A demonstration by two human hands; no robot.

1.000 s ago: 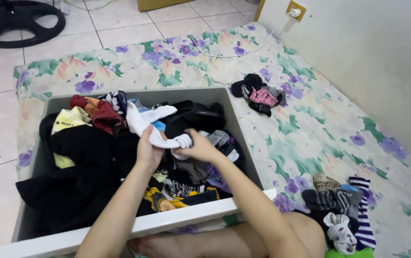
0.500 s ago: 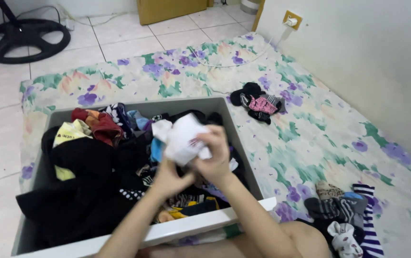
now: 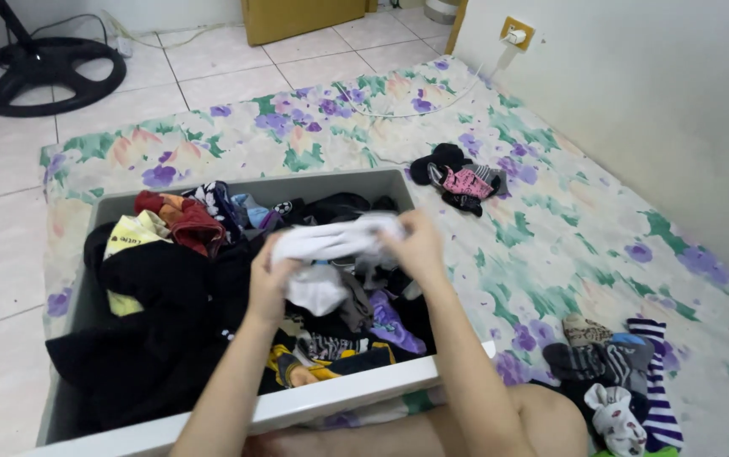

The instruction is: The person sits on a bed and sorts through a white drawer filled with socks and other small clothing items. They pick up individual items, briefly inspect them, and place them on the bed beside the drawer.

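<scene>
Both hands hold a white cloth (image 3: pixel 331 241) stretched between them above a grey drawer (image 3: pixel 356 396) packed with mixed clothes. My left hand (image 3: pixel 270 272) grips the cloth's left end, and part of it hangs down below that hand. My right hand (image 3: pixel 415 243) grips the right end. Under the cloth lie dark garments, a yellow piece (image 3: pixel 132 241), a red piece (image 3: pixel 187 224) and a purple piece (image 3: pixel 390 323).
The drawer stands on a floral mat (image 3: pixel 314 127) over tiled floor. A small heap of dark and pink socks (image 3: pixel 458 179) lies right of the drawer. More socks (image 3: pixel 614 377), some striped, lie by my leg. A black fan base (image 3: pixel 43 72) stands far left; a wall outlet (image 3: pixel 517 35) is at the back.
The white cloth was lifted out of the drawer and is now pulled out wide between both hands, lower than half a second ago. The view has shifted slightly.
</scene>
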